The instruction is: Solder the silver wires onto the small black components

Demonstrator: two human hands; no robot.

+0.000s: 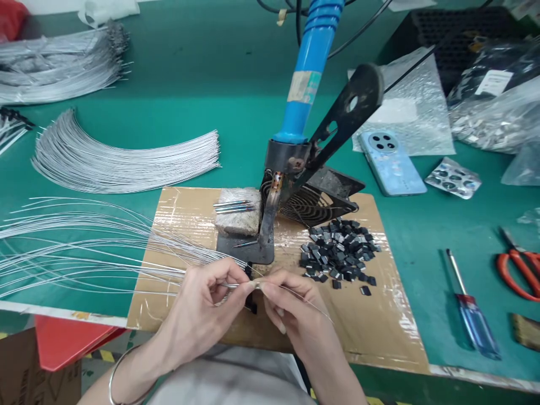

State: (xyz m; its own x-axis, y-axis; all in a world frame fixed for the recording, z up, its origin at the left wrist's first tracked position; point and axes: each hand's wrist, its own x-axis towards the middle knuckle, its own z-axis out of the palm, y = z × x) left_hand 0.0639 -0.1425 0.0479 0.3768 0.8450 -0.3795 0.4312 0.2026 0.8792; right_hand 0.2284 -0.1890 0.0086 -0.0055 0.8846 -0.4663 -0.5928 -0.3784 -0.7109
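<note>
My left hand (215, 306) is closed in a pinch on the end of a thin grey-white wire. Close against it, fingertip to fingertip, my right hand (293, 301) pinches a small piece at the wire's end, too small to name. A very fine strand (310, 304) crosses over the right fingers. Behind the left hand, a loose spread of grey-white wires (105, 264) fans out to the left. Partly hidden by my hands, a black clip-like part (252, 306) stands at the cardboard's front. Just beyond, a blue-handled soldering iron (301, 84) points down in its black stand.
Small black parts (337, 253) lie heaped on the cardboard sheet (388, 315). A pale block (237, 225) carries thin metal pins. Bundled wires (126, 163) lie at left. On the right are a phone (392, 163), a screwdriver (475, 315) and red-handled pliers (521, 270).
</note>
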